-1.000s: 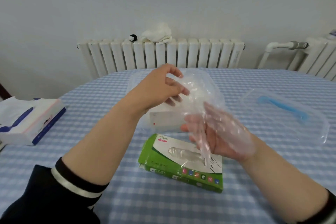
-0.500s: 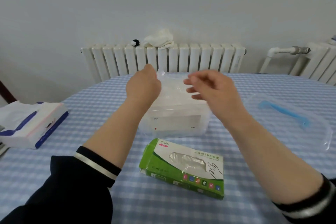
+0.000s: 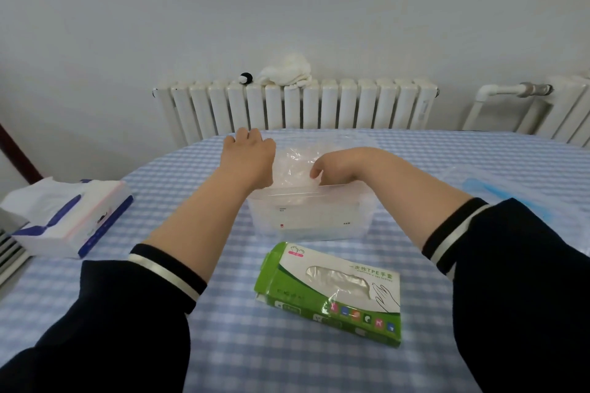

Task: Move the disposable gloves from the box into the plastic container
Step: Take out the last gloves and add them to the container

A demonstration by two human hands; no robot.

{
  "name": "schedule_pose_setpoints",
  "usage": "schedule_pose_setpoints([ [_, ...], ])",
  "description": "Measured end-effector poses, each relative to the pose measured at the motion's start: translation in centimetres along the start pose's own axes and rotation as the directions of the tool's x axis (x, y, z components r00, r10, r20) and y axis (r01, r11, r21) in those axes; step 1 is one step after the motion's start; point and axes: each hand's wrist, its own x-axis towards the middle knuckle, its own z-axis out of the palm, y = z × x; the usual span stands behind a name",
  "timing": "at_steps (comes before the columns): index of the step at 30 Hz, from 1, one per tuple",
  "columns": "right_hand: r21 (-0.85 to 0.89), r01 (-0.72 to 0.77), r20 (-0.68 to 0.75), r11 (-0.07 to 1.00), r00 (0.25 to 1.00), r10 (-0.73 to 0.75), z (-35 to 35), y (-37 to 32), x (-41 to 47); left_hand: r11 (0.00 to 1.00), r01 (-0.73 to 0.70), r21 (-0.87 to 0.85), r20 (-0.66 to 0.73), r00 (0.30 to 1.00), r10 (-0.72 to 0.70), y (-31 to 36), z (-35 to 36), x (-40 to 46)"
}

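Over the plastic container (image 3: 306, 217), both hands down among clear gloves (image 3: 292, 169); left hand (image 3: 250, 153) and right hand (image 3: 332, 166) fingers hidden, grip unclear.

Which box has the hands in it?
The clear container in the middle: both the left hand and right hand reach into it. The green glove box and tissue box lie untouched.

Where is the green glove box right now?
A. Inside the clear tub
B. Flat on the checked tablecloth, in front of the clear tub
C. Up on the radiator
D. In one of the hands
B: the green glove box lies on the checked tablecloth, nearer the camera than the clear tub, and neither hand touches it.
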Motion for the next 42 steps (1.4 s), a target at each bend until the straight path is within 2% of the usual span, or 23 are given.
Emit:
schedule_pose_setpoints([
  [4, 0.260, 0.058, -0.130, 0.964, 0.991, -0.025, -0.7, 1.9, -1.3, 0.997, -0.082, 0.012, -0.016, 0.996, 0.082, -0.3, -0.6, 0.0],
  [7, 0.459, 0.151, -0.321, 0.876, 0.947, 0.005, -0.8, 3.6, -3.0, 0.997, -0.074, -0.028, 0.007, 0.997, 0.074, -0.5, -0.9, -0.1],
  [11, 0.505, 0.236, -0.620, 0.831, 0.768, 0.159, 0.3, 5.2, -5.1, 0.989, -0.060, -0.135, 0.076, 0.995, 0.071, -0.8, -1.4, -0.5],
  [13, 0.556, 0.333, -0.701, 0.761, 0.681, 0.214, 1.5, 5.3, -6.6, 0.984, -0.068, -0.163, 0.098, 0.992, 0.085, -0.7, -1.9, -1.2],
  [15, 0.579, 0.440, -0.741, 0.686, 0.635, 0.218, 3.0, 5.0, -8.4, 0.971, -0.071, -0.229, 0.019, 0.997, 0.078, -0.8, -2.0, -2.0],
  [16, 0.587, 0.472, -0.729, 0.657, 0.661, 0.177, 3.7, 4.7, -9.2, 0.955, -0.083, -0.284, -0.087, 0.994, 0.060, -0.7, -1.9, -2.5],
  [17, 0.604, 0.478, -0.681, 0.638, 0.725, 0.102, 4.4, 4.3, -9.8, 0.931, -0.112, -0.347, -0.232, 0.972, 0.030, -0.6, -1.7, -3.1],
  [18, 0.626, 0.457, -0.593, 0.631, 0.805, 0.005, 5.3, 4.0, -10.4, 0.895, -0.182, -0.406, -0.410, 0.912, -0.001, -0.3, -1.2, -3.9],
  [20, 0.567, 0.383, -0.378, 0.730, 0.908, -0.183, 7.0, 3.6, -10.7, 0.834, -0.379, -0.401, -0.697, 0.717, -0.009, 0.5, -0.5, -6.2],
  [21, 0.459, 0.361, -0.291, 0.812, 0.925, -0.246, 8.0, 3.5, -10.6, 0.816, -0.458, -0.352, -0.760, 0.649, 0.036, 1.2, -0.2, -7.4],
  [22, 0.339, 0.353, -0.229, 0.872, 0.930, -0.288, 9.0, 3.4, -10.2, 0.805, -0.522, -0.283, -0.783, 0.610, 0.121, 2.0, 0.2, -8.6],
  [23, 0.250, 0.354, -0.180, 0.901, 0.932, -0.316, 9.7, 3.2, -9.8, 0.783, -0.576, -0.235, -0.749, 0.620, 0.231, 2.7, 0.5, -9.7],
  [24, 0.200, 0.352, -0.142, 0.914, 0.934, -0.329, 10.3, 3.1, -9.5, 0.762, -0.603, -0.238, -0.650, 0.682, 0.336, 3.5, 0.7, -10.5],
  [25, 0.180, 0.346, -0.111, 0.921, 0.937, -0.331, 10.8, 2.9, -9.2, 0.762, -0.578, -0.292, -0.473, 0.780, 0.410, 4.3, 0.9, -11.3],
  [26, 0.162, 0.346, -0.091, 0.924, 0.938, -0.335, 11.2, 2.8, -9.1, 0.777, -0.525, -0.346, -0.271, 0.849, 0.454, 4.7, 1.3, -11.7],
  [27, 0.131, 0.355, -0.083, 0.926, 0.934, -0.346, 11.5, 2.6, -8.9, 0.788, -0.473, -0.395, -0.087, 0.873, 0.480, 4.8, 2.0, -12.0],
  [28, 0.087, 0.366, -0.089, 0.927, 0.929, -0.358, 11.9, 2.5, -8.7, 0.789, -0.445, -0.423, 0.036, 0.862, 0.505, 4.7, 2.7, -12.2],
  [29, 0.047, 0.371, -0.100, 0.927, 0.925, -0.366, 12.2, 2.4, -8.5, 0.783, -0.446, -0.434, 0.089, 0.844, 0.529, 4.5, 3.3, -12.2],
  [31, 0.007, 0.371, -0.114, 0.929, 0.923, -0.367, 12.8, 2.2, -8.1, 0.771, -0.456, -0.446, 0.092, 0.833, 0.546, 4.2, 4.0, -12.3],
  [34, 0.044, 0.349, -0.192, 0.936, 0.922, -0.335, 13.3, 1.7, -7.7, 0.755, -0.396, -0.522, 0.097, 0.853, 0.514, 4.2, 4.2, -12.1],
  [38, 0.013, 0.385, -0.350, 0.923, 0.866, -0.357, 14.0, 1.3, -7.1, 0.744, -0.324, -0.584, 0.125, 0.870, 0.477, 4.1, 3.9, -12.1],
  [40, 0.134, 0.401, -0.351, 0.906, 0.874, -0.335, 14.0, 1.6, -7.0, 0.765, -0.341, -0.546, 0.131, 0.868, 0.480, 4.1, 3.7, -12.3],
  [42, 0.367, 0.414, -0.342, 0.833, 0.893, -0.293, 13.5, 2.2, -7.2, 0.785, -0.353, -0.508, 0.137, 0.867, 0.479, 4.2, 3.7, -12.5],
])
